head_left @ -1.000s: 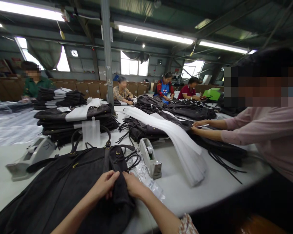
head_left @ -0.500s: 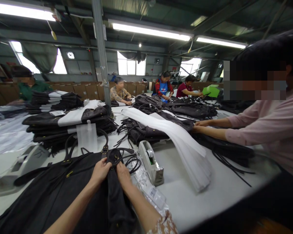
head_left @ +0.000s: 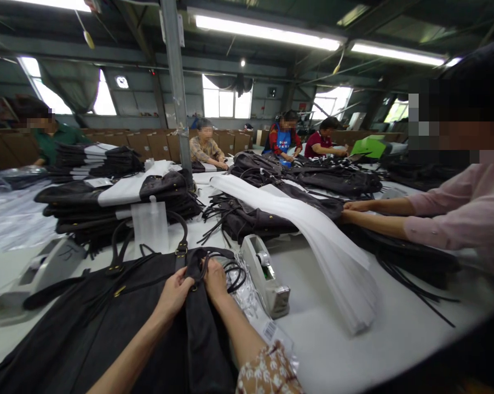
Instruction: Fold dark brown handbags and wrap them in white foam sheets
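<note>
A large black handbag [head_left: 119,328] with gold-coloured fittings lies on the table in front of me, its handles [head_left: 181,235] pointing away. My left hand [head_left: 177,287] pinches the upper edge of the bag's right side, close to a small metal stud. Just right of it, my right hand [head_left: 214,278] has its fingers curled around a thin black strap [head_left: 206,265] at the bag's top corner. More loops of thin strap [head_left: 236,273] spread out beyond that hand. The fingertips of both hands are partly hidden by the black material.
Beside the bag's right corner stands a tape dispenser [head_left: 265,279]; another dispenser [head_left: 37,279] is at left. White foam sheets [head_left: 312,230] lie across black bags. Stacked bags [head_left: 119,202] rise behind mine. A co-worker's hands [head_left: 354,210] handle bags at right. A metal post [head_left: 177,82] stands behind.
My right hand has shifted slightly up and right at the bag's corner, with the strap now over its fingers. My left hand stays at the edge. The view has turned a little.
</note>
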The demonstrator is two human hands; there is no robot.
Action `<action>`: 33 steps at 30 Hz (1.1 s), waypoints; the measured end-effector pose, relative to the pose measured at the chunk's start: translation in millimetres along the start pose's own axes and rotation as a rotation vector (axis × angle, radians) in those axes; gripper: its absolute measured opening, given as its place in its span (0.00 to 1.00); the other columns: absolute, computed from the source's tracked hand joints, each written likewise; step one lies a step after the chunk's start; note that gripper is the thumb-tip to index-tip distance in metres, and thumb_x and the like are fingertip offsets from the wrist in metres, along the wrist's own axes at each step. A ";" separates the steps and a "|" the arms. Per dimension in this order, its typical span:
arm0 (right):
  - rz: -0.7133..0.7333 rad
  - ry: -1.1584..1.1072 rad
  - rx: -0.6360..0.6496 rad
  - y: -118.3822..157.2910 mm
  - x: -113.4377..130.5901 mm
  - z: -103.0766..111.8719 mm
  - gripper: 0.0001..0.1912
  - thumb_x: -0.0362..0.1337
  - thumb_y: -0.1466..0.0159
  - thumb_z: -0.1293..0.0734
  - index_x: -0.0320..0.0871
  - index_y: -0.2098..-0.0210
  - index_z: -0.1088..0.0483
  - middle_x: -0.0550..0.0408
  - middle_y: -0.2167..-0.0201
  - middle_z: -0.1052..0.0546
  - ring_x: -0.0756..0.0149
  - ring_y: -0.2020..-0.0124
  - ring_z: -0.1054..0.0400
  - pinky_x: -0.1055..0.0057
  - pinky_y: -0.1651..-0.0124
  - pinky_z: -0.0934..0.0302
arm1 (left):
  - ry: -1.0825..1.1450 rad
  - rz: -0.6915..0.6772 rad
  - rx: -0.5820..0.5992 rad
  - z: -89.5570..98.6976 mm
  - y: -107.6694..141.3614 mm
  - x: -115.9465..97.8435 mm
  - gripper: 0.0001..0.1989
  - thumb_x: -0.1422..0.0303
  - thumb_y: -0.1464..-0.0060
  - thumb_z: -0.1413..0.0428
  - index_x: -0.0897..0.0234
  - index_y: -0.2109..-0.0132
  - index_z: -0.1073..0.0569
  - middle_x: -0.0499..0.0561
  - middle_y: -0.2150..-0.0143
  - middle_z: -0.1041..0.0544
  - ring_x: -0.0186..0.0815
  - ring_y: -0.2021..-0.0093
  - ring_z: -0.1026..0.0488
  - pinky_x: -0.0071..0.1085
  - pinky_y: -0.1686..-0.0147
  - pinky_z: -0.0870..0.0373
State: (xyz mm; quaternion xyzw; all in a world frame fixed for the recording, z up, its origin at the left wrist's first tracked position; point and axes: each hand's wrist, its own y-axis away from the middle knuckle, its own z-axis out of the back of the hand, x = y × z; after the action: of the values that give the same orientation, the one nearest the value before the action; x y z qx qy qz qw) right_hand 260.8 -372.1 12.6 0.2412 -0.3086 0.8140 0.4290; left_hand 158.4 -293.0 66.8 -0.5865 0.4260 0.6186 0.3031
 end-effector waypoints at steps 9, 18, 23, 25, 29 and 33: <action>-0.117 -0.084 -0.104 -0.9 -2.3 -10.4 0.14 0.36 0.34 0.43 0.36 0.64 0.28 0.44 0.68 0.23 0.61 0.65 0.29 0.70 0.62 0.39 | -0.221 -0.084 -0.065 14.7 -13.6 7.9 0.22 0.55 0.49 0.49 0.68 0.56 0.26 0.56 0.56 0.23 0.45 0.53 0.27 0.36 0.55 0.29; -0.011 -0.217 0.095 10.2 -2.8 -13.1 0.16 0.32 0.35 0.44 0.41 0.53 0.29 0.46 0.56 0.25 0.59 0.55 0.32 0.62 0.49 0.39 | -0.613 -0.358 0.027 14.7 -45.8 37.3 0.26 0.58 0.39 0.60 0.62 0.36 0.46 0.58 0.41 0.34 0.41 0.41 0.37 0.41 0.40 0.43; -0.065 -0.340 0.171 7.3 -2.8 -0.6 0.19 0.37 0.32 0.49 0.44 0.51 0.30 0.51 0.61 0.23 0.63 0.57 0.31 0.67 0.51 0.37 | -0.908 -0.493 0.052 4.6 -58.4 43.8 0.25 0.63 0.38 0.59 0.64 0.36 0.48 0.60 0.41 0.35 0.41 0.40 0.39 0.45 0.39 0.47; -0.034 -0.390 0.227 13.6 -2.3 13.0 0.18 0.38 0.33 0.46 0.46 0.50 0.30 0.55 0.63 0.23 0.64 0.58 0.30 0.68 0.53 0.36 | -0.984 -0.494 0.048 5.1 -61.9 45.1 0.23 0.63 0.37 0.61 0.65 0.37 0.46 0.60 0.40 0.35 0.40 0.40 0.39 0.45 0.38 0.48; 0.034 -0.441 0.400 47.5 0.5 46.7 0.17 0.35 0.38 0.40 0.45 0.50 0.30 0.55 0.61 0.22 0.61 0.58 0.30 0.66 0.52 0.37 | -1.123 -0.457 0.100 8.3 -66.4 48.6 0.22 0.63 0.36 0.66 0.64 0.39 0.43 0.59 0.37 0.38 0.38 0.37 0.42 0.44 0.38 0.50; 0.067 -0.501 0.439 96.2 13.4 75.7 0.26 0.30 0.40 0.42 0.46 0.42 0.37 0.54 0.54 0.24 0.62 0.52 0.31 0.65 0.47 0.39 | -1.251 -0.353 0.137 7.2 -68.4 49.0 0.26 0.61 0.35 0.68 0.66 0.35 0.47 0.60 0.33 0.44 0.40 0.33 0.49 0.46 0.37 0.54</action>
State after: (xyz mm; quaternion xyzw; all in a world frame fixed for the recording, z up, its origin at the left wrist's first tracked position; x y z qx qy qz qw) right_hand 182.1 -460.9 45.4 0.5100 -0.2296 0.7902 0.2507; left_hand 208.5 -261.7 6.5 -0.1563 0.1046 0.7556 0.6275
